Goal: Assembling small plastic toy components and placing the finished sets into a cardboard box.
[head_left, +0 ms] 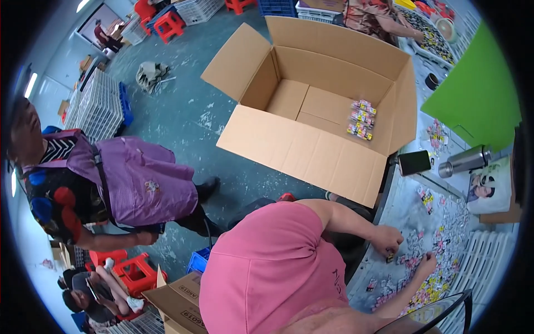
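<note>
My left hand (385, 239) is closed over the near edge of the worktable (372, 267), its fingertips pinching a small dark-and-yellow piece (390, 258). Just right of it, my right hand (426, 267) hovers over the loose pieces with its fingers pressed together; what they hold, if anything, is too small to make out. Around both hands, many small pink, white and yellow pieces (442, 278) lie scattered and heaped on the table. A large open cardboard box (300, 147) stands beyond my left arm, with several clear-wrapped bundles (362, 119) in one corner.
Along the table stand a phone (415, 162) on a holder, a steel flask (464, 161), a green board (478, 89) and a white slatted crate (484, 261). A person in a purple apron (144, 183) stands at left. Another person's arm (397, 26) reaches into a tray at the far end.
</note>
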The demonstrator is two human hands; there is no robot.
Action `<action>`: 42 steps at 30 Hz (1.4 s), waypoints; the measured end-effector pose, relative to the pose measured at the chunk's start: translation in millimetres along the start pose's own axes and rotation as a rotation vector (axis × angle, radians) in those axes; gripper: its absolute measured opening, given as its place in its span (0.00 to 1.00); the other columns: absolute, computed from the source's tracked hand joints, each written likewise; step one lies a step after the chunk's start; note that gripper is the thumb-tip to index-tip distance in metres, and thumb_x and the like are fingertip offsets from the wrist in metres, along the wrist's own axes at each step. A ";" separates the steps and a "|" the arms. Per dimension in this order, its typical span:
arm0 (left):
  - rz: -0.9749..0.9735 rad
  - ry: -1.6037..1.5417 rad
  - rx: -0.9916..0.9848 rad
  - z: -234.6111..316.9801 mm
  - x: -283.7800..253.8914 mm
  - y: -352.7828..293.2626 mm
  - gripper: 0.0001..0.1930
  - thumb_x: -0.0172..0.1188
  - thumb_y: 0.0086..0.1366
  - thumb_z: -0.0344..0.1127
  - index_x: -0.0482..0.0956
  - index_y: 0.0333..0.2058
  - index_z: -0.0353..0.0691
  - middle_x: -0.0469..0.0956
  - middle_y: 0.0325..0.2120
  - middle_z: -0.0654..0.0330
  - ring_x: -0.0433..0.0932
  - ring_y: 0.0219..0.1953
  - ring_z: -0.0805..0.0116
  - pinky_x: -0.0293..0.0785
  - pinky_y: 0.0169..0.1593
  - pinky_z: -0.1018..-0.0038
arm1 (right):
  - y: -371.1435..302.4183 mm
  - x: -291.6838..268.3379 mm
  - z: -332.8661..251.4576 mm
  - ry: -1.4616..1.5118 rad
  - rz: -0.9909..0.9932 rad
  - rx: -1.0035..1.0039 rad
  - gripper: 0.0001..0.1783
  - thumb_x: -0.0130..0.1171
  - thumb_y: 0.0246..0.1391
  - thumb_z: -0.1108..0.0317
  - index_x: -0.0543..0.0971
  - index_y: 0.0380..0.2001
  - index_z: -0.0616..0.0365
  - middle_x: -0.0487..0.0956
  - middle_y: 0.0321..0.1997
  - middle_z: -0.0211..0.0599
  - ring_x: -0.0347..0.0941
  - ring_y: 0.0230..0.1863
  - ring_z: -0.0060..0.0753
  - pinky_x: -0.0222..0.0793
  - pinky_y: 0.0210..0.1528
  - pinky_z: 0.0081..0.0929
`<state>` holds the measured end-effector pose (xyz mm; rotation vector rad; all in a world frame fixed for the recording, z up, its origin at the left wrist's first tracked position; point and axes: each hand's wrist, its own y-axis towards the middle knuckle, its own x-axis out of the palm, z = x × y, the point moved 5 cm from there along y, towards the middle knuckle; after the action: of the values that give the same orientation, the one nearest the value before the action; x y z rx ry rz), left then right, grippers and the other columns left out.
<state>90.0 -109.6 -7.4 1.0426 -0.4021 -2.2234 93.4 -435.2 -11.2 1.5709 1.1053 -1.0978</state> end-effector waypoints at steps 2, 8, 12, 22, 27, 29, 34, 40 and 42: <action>-0.020 0.004 0.000 0.3 1.0 1.7 0.11 0.69 0.50 0.43 0.84 0.28 0.44 0.74 0.30 0.53 0.77 0.36 0.50 0.73 0.39 0.56 | -2.8 -2.5 1.8 0.112 0.016 0.106 0.13 0.66 0.51 0.75 0.82 0.41 0.65 0.82 0.37 0.49 0.80 0.38 0.46 0.74 0.44 0.40; 0.022 -0.064 0.039 11.9 11.5 2.3 0.10 0.69 0.50 0.42 0.84 0.28 0.46 0.75 0.29 0.54 0.77 0.35 0.50 0.73 0.37 0.56 | -45.9 -47.8 -16.4 0.145 -0.014 0.129 0.12 0.64 0.54 0.76 0.82 0.42 0.66 0.82 0.40 0.49 0.78 0.43 0.47 0.74 0.47 0.39; 0.082 -0.091 0.061 -22.2 15.2 -10.4 0.11 0.67 0.52 0.43 0.81 0.22 0.44 0.78 0.20 0.54 0.78 0.30 0.51 0.73 0.35 0.54 | -59.3 -75.1 -143.4 0.267 -0.124 0.029 0.18 0.67 0.52 0.69 0.83 0.47 0.63 0.84 0.42 0.46 0.81 0.42 0.42 0.75 0.48 0.34; -0.136 -0.043 -0.051 14.7 -30.2 9.4 0.16 0.73 0.52 0.34 0.85 0.41 0.42 0.76 0.35 0.54 0.77 0.38 0.52 0.75 0.43 0.61 | -122.6 -56.5 -173.9 0.339 -0.097 0.006 0.14 0.66 0.47 0.74 0.79 0.40 0.59 0.77 0.41 0.44 0.75 0.48 0.51 0.72 0.50 0.42; -0.149 -0.034 -0.042 21.2 -27.3 8.5 0.17 0.72 0.52 0.33 0.85 0.42 0.42 0.76 0.34 0.54 0.77 0.37 0.52 0.76 0.41 0.61 | -137.1 -52.7 -177.9 0.372 -0.107 0.001 0.17 0.68 0.46 0.76 0.81 0.42 0.59 0.78 0.39 0.43 0.78 0.40 0.45 0.75 0.44 0.37; -0.151 -0.038 -0.051 21.3 -27.9 8.6 0.17 0.72 0.52 0.32 0.85 0.42 0.42 0.76 0.34 0.54 0.77 0.36 0.52 0.76 0.41 0.61 | -140.3 -53.6 -175.3 0.433 -0.101 0.038 0.17 0.68 0.47 0.76 0.82 0.43 0.59 0.78 0.39 0.43 0.79 0.39 0.42 0.75 0.42 0.35; -0.148 -0.031 -0.042 18.9 -28.7 8.2 0.16 0.73 0.53 0.32 0.86 0.42 0.42 0.76 0.33 0.54 0.77 0.36 0.53 0.76 0.41 0.62 | -143.3 -59.1 -161.8 0.564 -0.049 0.259 0.15 0.68 0.47 0.75 0.82 0.41 0.62 0.80 0.38 0.44 0.79 0.37 0.45 0.75 0.42 0.38; -0.145 -0.015 -0.069 11.9 -26.9 6.8 0.16 0.73 0.53 0.33 0.85 0.41 0.41 0.76 0.33 0.55 0.77 0.38 0.53 0.75 0.44 0.61 | -140.4 -48.9 -153.3 0.511 0.105 0.207 0.14 0.68 0.46 0.75 0.83 0.40 0.61 0.81 0.38 0.44 0.79 0.40 0.48 0.75 0.44 0.37; -0.118 -0.057 -0.028 11.6 -24.8 5.7 0.16 0.73 0.52 0.35 0.85 0.41 0.41 0.76 0.34 0.55 0.76 0.39 0.52 0.74 0.45 0.61 | -143.7 -47.6 -154.9 0.318 0.168 0.035 0.14 0.69 0.45 0.73 0.84 0.38 0.59 0.82 0.41 0.44 0.78 0.45 0.49 0.73 0.48 0.41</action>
<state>95.3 -97.4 17.1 1.0134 -0.3414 -2.3609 -29.8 -265.1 41.7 1.8746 1.1393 -0.7759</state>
